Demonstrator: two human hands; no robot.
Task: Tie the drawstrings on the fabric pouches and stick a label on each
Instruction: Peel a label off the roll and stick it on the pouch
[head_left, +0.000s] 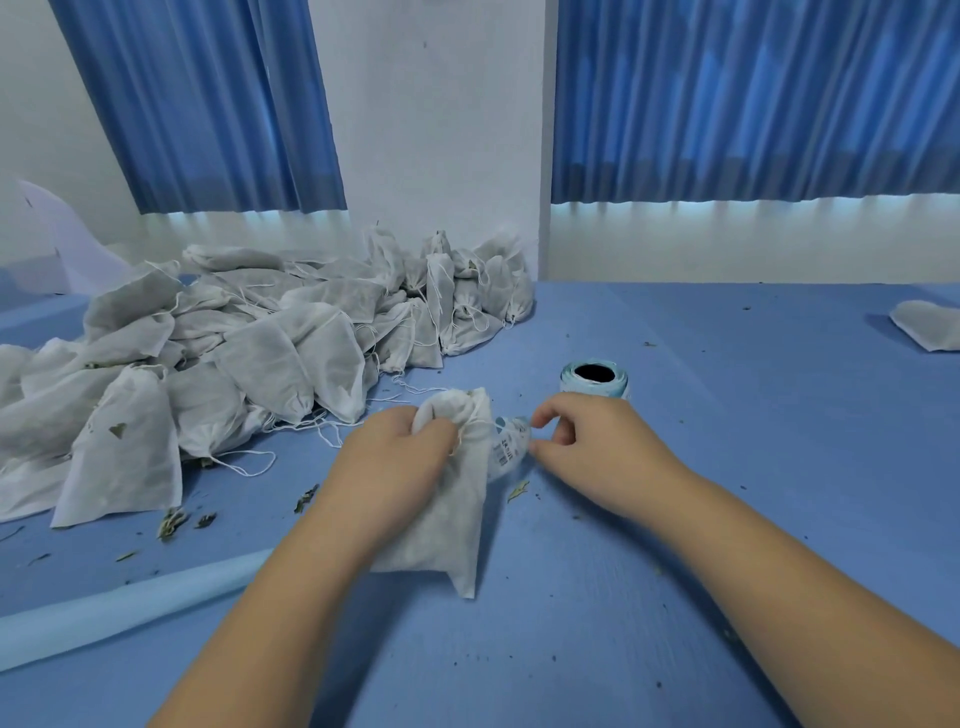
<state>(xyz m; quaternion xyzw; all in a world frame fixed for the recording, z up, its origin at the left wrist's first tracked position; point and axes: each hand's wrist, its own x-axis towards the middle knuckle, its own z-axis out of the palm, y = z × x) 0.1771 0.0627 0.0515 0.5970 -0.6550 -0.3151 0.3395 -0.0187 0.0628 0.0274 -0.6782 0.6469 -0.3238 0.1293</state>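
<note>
A white fabric pouch (447, 525) filled with dried herbs lies on the blue table (675, 519) in front of me. My left hand (387, 462) grips its gathered neck. My right hand (582, 441) pinches a small printed label (506, 444) at the pouch's right edge, beside the drawstring. A roll of labels (595, 379) stands just behind my right hand. A big heap of several white pouches (218, 353) with loose drawstrings lies at the left and back.
Another white pouch (930, 325) lies at the far right edge. Herb crumbs and leaf bits (174, 522) are scattered on the table. A pale blue strip (130, 603) runs along the lower left. Blue curtains (753, 98) hang behind.
</note>
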